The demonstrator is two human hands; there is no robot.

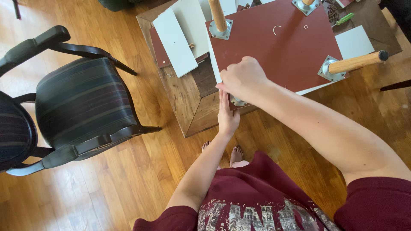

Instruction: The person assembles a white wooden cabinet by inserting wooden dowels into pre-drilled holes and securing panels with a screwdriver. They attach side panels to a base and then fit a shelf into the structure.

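Wood floor, dark chair (81, 107) beside; right hand (242, 78) fisted, perhaps over metal plate (236, 101), left hand (227, 116) flat under red panel (278, 47).

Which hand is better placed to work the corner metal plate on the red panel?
Probably the right hand: it's fisted directly over the metal plate. The left hand lies flat against the red panel edge below.

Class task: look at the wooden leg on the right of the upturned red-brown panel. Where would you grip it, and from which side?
Grip the wooden leg around its bare round shaft, midway between the metal mounting plate and the dark tip. Probably come from above: it leans out over the panel edge, clear of both hands.
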